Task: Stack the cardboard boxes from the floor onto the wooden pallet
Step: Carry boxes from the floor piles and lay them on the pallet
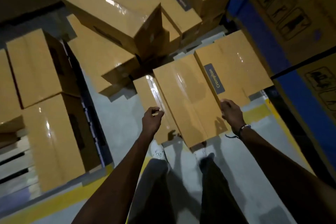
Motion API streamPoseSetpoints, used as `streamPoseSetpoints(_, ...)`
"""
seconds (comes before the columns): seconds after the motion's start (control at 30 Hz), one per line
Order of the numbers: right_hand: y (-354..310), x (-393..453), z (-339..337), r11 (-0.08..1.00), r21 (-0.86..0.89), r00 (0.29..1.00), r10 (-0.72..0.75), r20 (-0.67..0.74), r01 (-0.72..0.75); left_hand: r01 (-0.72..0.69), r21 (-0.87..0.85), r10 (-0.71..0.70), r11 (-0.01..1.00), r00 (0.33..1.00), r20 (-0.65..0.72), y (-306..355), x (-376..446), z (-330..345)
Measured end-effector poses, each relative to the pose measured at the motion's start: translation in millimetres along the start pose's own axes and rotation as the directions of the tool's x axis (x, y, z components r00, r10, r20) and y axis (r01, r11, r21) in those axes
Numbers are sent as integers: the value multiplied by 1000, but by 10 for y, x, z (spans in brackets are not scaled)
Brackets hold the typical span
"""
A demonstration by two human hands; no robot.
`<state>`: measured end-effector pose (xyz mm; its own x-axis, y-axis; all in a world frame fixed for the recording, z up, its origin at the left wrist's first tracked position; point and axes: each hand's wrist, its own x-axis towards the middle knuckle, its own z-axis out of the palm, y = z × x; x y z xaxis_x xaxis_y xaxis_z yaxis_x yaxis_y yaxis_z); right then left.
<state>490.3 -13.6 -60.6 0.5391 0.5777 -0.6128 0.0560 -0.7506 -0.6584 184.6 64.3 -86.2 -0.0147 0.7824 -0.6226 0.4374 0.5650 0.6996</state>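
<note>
A long taped cardboard box (187, 103) lies on the floor right in front of my feet. My left hand (151, 118) hovers over its left edge, fingers curled and holding nothing. My right hand (231, 111) hovers at its right edge, fingers bent, against the box with the Crompton label (234, 71). A narrower box (151, 100) lies along the left side. On the left, two boxes (52, 136) stand on the wooden pallet (16, 165), whose slats show at the left edge.
A jumbled pile of boxes (112, 9) fills the floor ahead. Tall printed cartons with blue bands (291, 23) wall in the right side. Yellow floor tape (60, 200) runs along the pallet's edge. Grey floor lies between pallet and pile.
</note>
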Motion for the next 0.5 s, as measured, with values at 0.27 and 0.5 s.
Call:
streamPoseSetpoints(0.27,626,1738,270,984,-175,998,-11,62,21,150,-59,-150,987,989,0,-704,1057,1067)
streamPoseSetpoints(0.5,1210,2566,687,988,-152,975,35,218,-2,182,-55,-182,982,983,-2,-1285,1542,1708)
